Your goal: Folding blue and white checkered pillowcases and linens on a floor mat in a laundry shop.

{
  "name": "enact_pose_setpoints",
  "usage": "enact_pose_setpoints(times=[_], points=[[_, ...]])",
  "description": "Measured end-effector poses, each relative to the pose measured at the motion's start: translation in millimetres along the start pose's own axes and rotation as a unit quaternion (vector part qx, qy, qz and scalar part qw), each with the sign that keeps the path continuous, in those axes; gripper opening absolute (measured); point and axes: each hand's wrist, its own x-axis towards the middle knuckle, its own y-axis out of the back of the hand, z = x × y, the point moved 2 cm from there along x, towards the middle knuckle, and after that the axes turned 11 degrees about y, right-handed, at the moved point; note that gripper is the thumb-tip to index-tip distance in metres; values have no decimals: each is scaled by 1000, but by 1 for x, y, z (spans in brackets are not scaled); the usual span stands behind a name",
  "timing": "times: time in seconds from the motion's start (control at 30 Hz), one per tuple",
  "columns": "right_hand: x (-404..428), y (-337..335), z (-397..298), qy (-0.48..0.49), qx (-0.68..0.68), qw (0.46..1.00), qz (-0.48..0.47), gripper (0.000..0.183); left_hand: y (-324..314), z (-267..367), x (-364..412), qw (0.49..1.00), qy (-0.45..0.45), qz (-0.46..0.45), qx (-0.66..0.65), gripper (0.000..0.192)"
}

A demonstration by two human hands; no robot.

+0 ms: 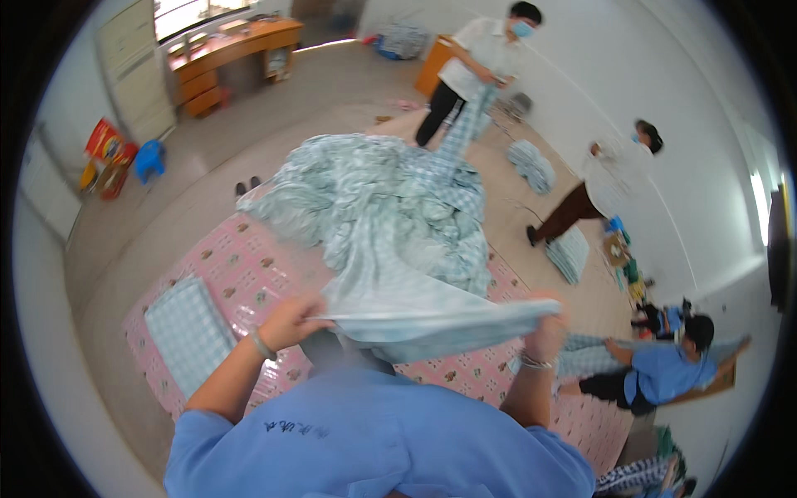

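A pale green-and-white checked cloth point(411, 311), which looks like bed linen, is stretched between my two hands in front of my body. My left hand point(299, 320) pinches its edge at one end. At the other end, a little blurred, my right hand point(548, 330) grips the cloth, with the edge drawn out taut. The far part of this cloth runs into a large heap of crumpled checked linen point(361, 180). To my left a folded checked cloth point(190, 330) lies flat on the pink patterned floor mat point(274, 280).
Beyond the heap, a masked person point(479, 56) lifts checked cloth. Another person point(616, 174) stands by a folded stack point(568, 254) at right. Nearer, a person in blue point(666, 367) spreads cloth. A wooden desk point(243, 43) and blue stool point(149, 160) stand at back left.
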Motion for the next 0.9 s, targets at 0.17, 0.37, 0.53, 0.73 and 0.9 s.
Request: enact_pose_setpoints(times=[0.17,0.37,0.53,0.73,0.9], points=[[12,21,-14,8,144,980,137,23,-59,-76,21,998,14,34,55,12],[15,34,32,-87,-305,939,129,34,-90,-101,22,983,111,128,-65,14],[-32,-68,58,73,-371,871,-313,52,-82,-29,30,997,11,27,-77,13],[-112,-113,121,-116,-167,881,-426,18,-70,32,52,986,-126,-41,102,14],[-111,-118,111,-247,-120,897,-345,14,-74,-23,35,997,-67,-2,43,18]])
